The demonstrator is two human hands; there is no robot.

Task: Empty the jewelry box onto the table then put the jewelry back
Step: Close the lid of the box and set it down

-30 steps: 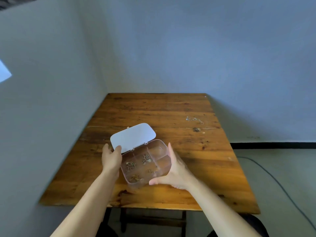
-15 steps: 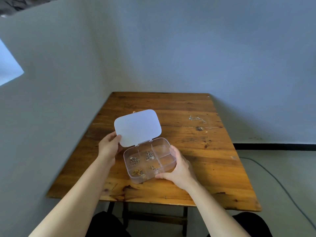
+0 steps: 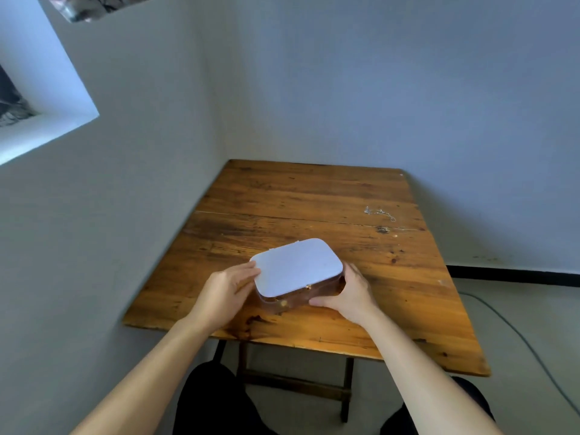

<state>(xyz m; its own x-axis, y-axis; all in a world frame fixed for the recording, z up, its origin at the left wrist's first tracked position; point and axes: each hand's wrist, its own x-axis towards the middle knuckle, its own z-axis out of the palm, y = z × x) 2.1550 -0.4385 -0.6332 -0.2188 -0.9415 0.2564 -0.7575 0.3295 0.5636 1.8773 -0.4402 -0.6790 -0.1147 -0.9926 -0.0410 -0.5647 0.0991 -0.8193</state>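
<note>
Head view. A wooden table (image 3: 314,196) is standing in the corner of a pale-walled room, with a window recess (image 3: 47,89) showing at the upper left and a dark cable (image 3: 518,337) trailing over the floor at the right. Half a second earlier the white lid (image 3: 296,266) was standing raised and the compartments with their small pieces were showing; now the lid is lying down over the jewelry box (image 3: 298,298), hiding the contents, and the clear wall is showing the brown of the wood through it. The box is sitting near the table's near-left edge. The left hand (image 3: 224,291) is resting against the box's left end, fingers partly curled, fingertips touching the lid's left rim. The right hand (image 3: 348,293) is cupping the right end, thumb along the near wall. A thin silver chain (image 3: 379,212) is lying well apart, far right on the table.
</note>
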